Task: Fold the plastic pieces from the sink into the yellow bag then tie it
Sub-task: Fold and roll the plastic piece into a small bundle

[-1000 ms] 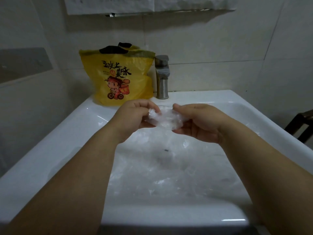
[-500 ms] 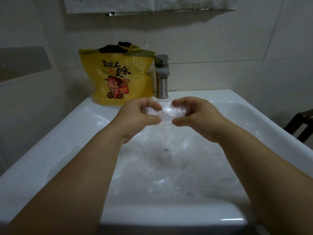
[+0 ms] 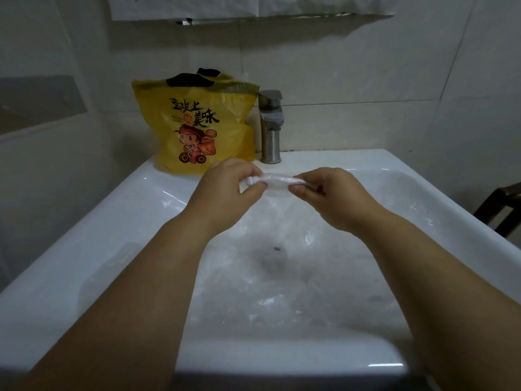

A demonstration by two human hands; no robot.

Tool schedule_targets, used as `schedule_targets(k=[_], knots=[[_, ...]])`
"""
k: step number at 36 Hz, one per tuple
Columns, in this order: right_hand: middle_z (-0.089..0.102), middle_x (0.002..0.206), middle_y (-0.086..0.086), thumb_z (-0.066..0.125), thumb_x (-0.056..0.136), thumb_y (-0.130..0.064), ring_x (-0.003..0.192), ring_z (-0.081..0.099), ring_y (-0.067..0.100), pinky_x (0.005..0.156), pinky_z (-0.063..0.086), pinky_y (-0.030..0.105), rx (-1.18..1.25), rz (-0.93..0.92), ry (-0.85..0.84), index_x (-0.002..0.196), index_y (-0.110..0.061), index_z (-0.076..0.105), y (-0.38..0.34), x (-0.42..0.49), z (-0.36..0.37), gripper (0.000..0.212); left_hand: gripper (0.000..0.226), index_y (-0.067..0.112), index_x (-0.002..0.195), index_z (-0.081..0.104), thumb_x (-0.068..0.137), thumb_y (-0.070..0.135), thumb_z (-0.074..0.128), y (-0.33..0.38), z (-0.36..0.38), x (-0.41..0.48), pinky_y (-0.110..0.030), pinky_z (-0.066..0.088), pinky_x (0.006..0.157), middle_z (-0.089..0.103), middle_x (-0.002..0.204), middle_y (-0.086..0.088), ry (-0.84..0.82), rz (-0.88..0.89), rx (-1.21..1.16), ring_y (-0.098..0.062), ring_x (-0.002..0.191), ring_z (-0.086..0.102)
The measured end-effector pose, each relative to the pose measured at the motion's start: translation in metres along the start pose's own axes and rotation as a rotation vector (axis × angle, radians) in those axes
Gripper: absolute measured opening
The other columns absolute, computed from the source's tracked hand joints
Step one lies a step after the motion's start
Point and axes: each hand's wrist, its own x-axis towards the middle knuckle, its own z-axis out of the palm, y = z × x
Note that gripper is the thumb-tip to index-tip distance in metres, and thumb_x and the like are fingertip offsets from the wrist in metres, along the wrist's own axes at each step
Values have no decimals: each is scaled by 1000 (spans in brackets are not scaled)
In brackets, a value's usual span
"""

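A clear plastic piece, folded into a narrow strip, is stretched between my two hands above the back of the white sink. My left hand pinches its left end and my right hand pinches its right end. More clear plastic pieces lie crumpled in the basin below. The yellow bag, printed with a cartoon figure and black lettering, stands upright on the sink's back left corner, its mouth open with black handles at the top.
A steel faucet rises right of the bag. Tiled walls close in behind and at the left. A dark wooden chair shows at the right edge. A shelf edge runs overhead.
The plastic piece went from a loose wad to a narrow folded strip. Both hands turned and drew slightly apart, now pinching its two ends.
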Motion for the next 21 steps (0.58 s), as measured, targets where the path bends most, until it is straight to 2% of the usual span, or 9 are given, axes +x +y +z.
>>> schedule_targets(k=[2,4,5,7,9,14,17,19,21], knots=[[44,75,-12,54,95,-33,66,42,4,58,32,17,-21,-24,-6,88,-24,68,0,0,0,17,10,26,103,65,95,26,59,-2,-1,0,-22,35,73,49,86,22,-64,-66,-25,-9,92,45],[45,73,-12,53,95,-34,66,43,3,60,31,20,-1,-18,-29,74,-27,56,0,0,-1,22,6,29,91,61,96,27,57,-2,-4,-1,-22,40,61,52,70,20,-118,-144,-168,-8,70,49],[48,71,-12,53,95,-34,65,45,3,59,33,20,39,7,-44,78,-25,56,-1,0,-2,20,8,29,89,61,96,25,58,-1,-5,-1,-25,47,61,56,69,17,-136,-174,-254,-13,66,53],[58,72,-6,53,95,-35,64,50,5,57,42,18,105,49,-78,90,-22,62,-3,-1,-4,17,10,25,90,63,95,17,59,2,-7,0,-30,58,75,64,83,6,-151,-231,-423,-19,77,65],[63,76,-4,53,95,-35,63,53,7,55,46,13,180,90,-109,90,-20,65,-4,-2,-6,19,13,21,90,64,93,9,61,4,-8,0,-23,58,72,65,88,-2,-134,-265,-563,-12,74,67],[63,67,-5,54,95,-29,55,55,3,56,50,15,456,183,-175,81,-19,65,-12,-5,-11,21,8,12,85,65,89,5,64,5,-9,5,-17,54,61,67,66,4,21,-379,-817,-5,60,63],[61,65,-2,54,96,-25,55,54,6,57,50,18,621,246,-159,85,-9,65,-18,-5,-7,23,2,14,89,65,88,14,65,11,-6,7,-20,53,69,69,78,3,124,-446,-1026,-8,75,64],[59,64,0,53,97,-23,55,51,9,57,49,21,718,283,-133,85,-5,64,-23,-6,-2,24,28,15,103,61,81,31,66,15,0,7,-28,53,84,69,102,-4,65,-467,-1189,-17,97,65],[57,63,2,51,98,-21,54,50,10,55,47,22,810,295,-135,81,-3,62,-29,-7,4,27,55,15,119,56,78,50,67,18,8,2,-40,50,98,64,121,-12,-119,-508,-1174,-27,113,61]])
